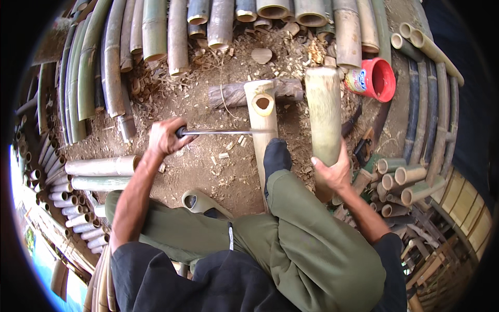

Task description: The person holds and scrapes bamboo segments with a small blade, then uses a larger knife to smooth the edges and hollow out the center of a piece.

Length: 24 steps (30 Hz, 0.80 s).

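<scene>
My left hand (165,136) grips the dark handle of a thin metal tool (223,132) whose shaft runs right to a pale bamboo pole (262,117). That pole has a round hole cut near its far end and rests across a grey log (234,94). My foot in a dark sock (275,156) presses on the pole. My right hand (332,169) holds a thick bamboo piece (325,117) upright beside the pole.
Bamboo poles lie stacked along the back (156,31) and left (88,78). Short cut tubes pile at the right (400,179) and lower left (78,208). A red plastic jug (374,79) lies on its side. Wood chips cover the dirt floor (208,166). A green sandal (200,202) sits near my knee.
</scene>
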Tool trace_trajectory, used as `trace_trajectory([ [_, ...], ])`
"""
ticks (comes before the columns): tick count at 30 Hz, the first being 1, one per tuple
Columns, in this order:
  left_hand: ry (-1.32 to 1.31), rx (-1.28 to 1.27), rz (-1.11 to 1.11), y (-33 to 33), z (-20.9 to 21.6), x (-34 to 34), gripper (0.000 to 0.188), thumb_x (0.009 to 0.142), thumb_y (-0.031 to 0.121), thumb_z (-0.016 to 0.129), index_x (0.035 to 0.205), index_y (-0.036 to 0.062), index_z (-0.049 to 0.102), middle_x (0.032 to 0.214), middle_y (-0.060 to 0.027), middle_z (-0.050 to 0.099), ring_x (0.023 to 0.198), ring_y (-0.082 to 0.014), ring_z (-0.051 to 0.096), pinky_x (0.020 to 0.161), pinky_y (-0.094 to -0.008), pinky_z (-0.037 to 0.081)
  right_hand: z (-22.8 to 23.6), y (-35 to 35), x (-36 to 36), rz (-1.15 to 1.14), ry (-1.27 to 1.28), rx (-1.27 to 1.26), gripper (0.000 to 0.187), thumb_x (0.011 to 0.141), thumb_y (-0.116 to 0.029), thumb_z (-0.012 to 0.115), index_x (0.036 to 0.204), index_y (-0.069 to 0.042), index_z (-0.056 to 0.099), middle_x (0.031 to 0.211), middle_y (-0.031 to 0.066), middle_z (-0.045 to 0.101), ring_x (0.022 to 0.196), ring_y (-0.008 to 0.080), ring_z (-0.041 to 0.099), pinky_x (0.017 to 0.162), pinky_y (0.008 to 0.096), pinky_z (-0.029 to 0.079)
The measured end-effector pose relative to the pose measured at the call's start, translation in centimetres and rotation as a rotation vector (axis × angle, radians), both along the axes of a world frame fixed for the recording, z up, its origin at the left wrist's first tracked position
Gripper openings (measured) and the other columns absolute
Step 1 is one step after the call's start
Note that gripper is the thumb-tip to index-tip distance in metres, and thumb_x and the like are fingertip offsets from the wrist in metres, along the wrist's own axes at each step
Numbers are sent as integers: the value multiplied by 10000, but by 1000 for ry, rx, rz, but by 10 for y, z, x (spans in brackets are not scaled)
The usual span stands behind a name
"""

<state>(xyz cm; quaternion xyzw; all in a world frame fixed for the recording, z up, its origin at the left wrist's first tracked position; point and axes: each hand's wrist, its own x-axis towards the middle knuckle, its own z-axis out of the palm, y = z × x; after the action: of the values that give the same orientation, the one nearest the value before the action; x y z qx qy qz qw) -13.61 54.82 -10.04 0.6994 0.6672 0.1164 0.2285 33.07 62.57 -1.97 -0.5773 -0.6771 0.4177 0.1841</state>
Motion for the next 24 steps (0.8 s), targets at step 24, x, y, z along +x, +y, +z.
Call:
trace_trajectory([
  [24, -648, -430, 615, 46, -6, 159, 431, 928, 341, 649, 1061, -68, 666, 931, -207, 717, 908, -248, 691, 822, -367, 527, -41, 43, 115, -953, 349, -317, 409, 825, 13, 645, 1215, -33, 531, 945, 70, 606, 646, 188, 627, 530, 345, 571],
])
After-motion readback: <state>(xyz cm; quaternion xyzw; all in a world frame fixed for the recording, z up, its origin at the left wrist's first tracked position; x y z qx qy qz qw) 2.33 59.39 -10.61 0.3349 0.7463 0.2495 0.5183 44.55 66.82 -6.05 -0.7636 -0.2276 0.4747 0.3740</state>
